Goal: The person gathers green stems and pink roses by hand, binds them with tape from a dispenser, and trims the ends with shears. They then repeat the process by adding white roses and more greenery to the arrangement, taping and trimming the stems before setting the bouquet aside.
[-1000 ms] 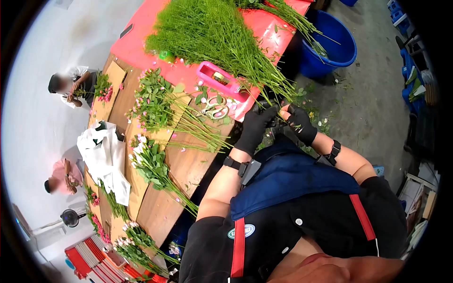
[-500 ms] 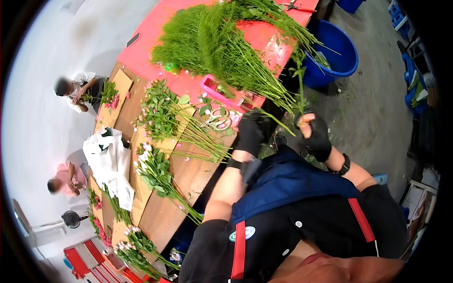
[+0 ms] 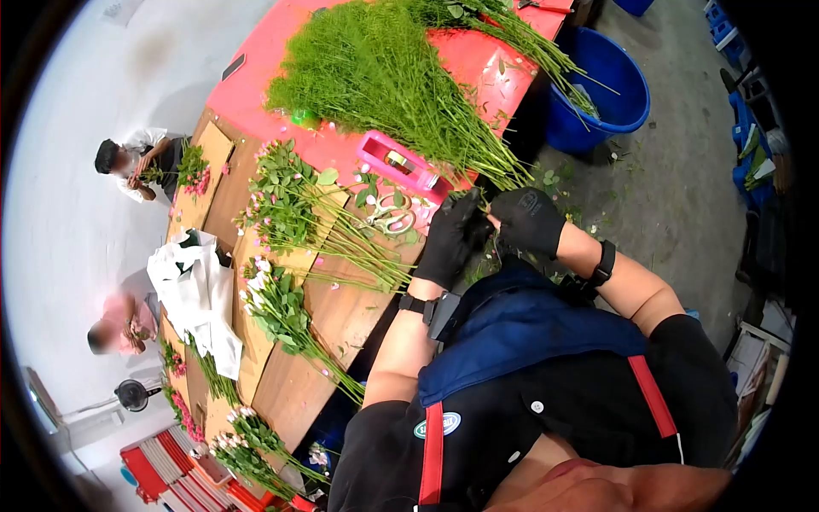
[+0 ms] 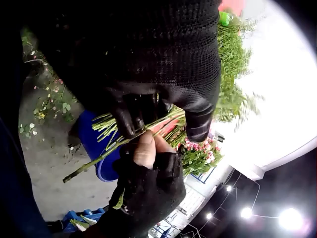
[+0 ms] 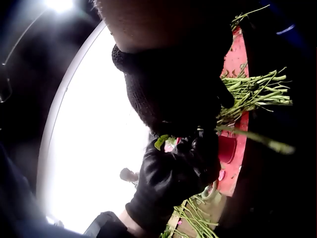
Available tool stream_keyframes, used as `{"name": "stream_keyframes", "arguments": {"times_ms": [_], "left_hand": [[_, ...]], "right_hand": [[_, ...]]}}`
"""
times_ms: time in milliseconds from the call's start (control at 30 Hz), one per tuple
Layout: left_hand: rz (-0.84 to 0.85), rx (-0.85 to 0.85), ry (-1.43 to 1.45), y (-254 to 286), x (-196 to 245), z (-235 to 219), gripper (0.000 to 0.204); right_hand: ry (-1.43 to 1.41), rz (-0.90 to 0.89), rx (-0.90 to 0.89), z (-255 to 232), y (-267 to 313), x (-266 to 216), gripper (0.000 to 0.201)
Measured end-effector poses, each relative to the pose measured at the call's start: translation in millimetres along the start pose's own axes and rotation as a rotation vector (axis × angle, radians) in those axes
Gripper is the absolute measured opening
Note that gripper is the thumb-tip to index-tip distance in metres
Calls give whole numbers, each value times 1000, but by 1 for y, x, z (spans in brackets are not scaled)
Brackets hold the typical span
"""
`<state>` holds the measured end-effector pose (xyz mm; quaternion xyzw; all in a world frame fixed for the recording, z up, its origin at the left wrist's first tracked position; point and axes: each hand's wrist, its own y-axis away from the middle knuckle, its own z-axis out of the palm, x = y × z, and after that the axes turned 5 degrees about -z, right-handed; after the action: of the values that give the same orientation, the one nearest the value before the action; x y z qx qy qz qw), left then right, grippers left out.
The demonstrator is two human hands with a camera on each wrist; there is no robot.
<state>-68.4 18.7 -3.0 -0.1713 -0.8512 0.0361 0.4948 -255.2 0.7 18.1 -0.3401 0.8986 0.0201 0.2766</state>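
Note:
My black-gloved left hand (image 3: 448,239) is at the table's near edge with its fingers curled round a green stem (image 4: 89,168). Beside it, my right hand (image 3: 529,222) pinches the same stem between bare thumb and fingertip, plain in the left wrist view, where the right hand (image 4: 148,191) is below the left hand (image 4: 163,74). The stem's cut end points out past both hands in the right wrist view (image 5: 267,141). The gloves hide its upper part. A pile of feathery greens (image 3: 367,85) lies just beyond the hands.
A pink tape dispenser (image 3: 397,162) and scissors (image 3: 392,215) lie left of the hands, near bundles of pink roses (image 3: 281,192) and white roses (image 3: 281,307). A blue bucket (image 3: 627,94) stands on the floor at the right. Two people are across the table.
My right hand moved out to the right with a leafy green sprig, then came back beside my left hand. That sprig is no longer visible in it. My left hand stayed near the table edge.

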Motion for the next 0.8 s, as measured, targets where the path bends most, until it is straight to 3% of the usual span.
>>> {"name": "stream_keyframes", "arguments": {"times_ms": [67, 100, 133, 167, 233, 300, 400, 433, 500, 533, 567, 667, 700, 733, 767, 800], "left_hand": [[-249, -124, 41, -1, 6, -3, 22], [-457, -121, 359, -3, 1, 2, 21], [-664, -50, 676, -6, 1, 4, 19], [-677, -39, 758, -6, 3, 4, 18], [-874, 84, 1319, -10, 9, 6, 16], [-451, 108, 577, 0, 2, 7, 22], [-170, 185, -54, 5, 5, -7, 30], [-177, 225, -94, 5, 6, -9, 27], [-288, 212, -105, 7, 11, -18, 18], [-128, 306, -122, 3, 6, -17, 17], [-152, 320, -132, 5, 7, -20, 17], [-221, 289, -75, 8, 27, -44, 14], [-166, 313, 3, 7, 33, -50, 15], [-108, 335, 82, 6, 36, -54, 18], [-490, 387, 819, 5, 36, -48, 16], [-475, 370, 801, 3, 39, -54, 15]], "right_hand": [[-156, -76, 72, 5, -1, 4, 21], [-545, 125, 108, -8, -6, -3, 22], [-630, 347, 170, -11, -13, 0, 25], [-623, 362, 149, -5, -24, 17, 29], [-743, 407, 77, 8, -40, 25, 34], [-969, 352, 49, 17, -48, 29, 32], [-1230, 385, 183, 44, -59, 40, 24], [-1443, 359, 255, 32, -58, 26, 17], [-1656, 524, 227, 33, -64, 18, 13], [-1798, 577, 203, 25, -67, 9, 13], [-1769, 376, 323, 53, -70, 22, 18], [-1756, 444, 369, 67, -91, 27, 19], [-1908, 708, 507, 64, -107, 39, 18], [-1879, 511, 511, 44, -108, 39, 18], [-1785, 489, 503, 32, -110, 30, 17], [-1687, 465, 493, 21, -114, 21, 15]]}}
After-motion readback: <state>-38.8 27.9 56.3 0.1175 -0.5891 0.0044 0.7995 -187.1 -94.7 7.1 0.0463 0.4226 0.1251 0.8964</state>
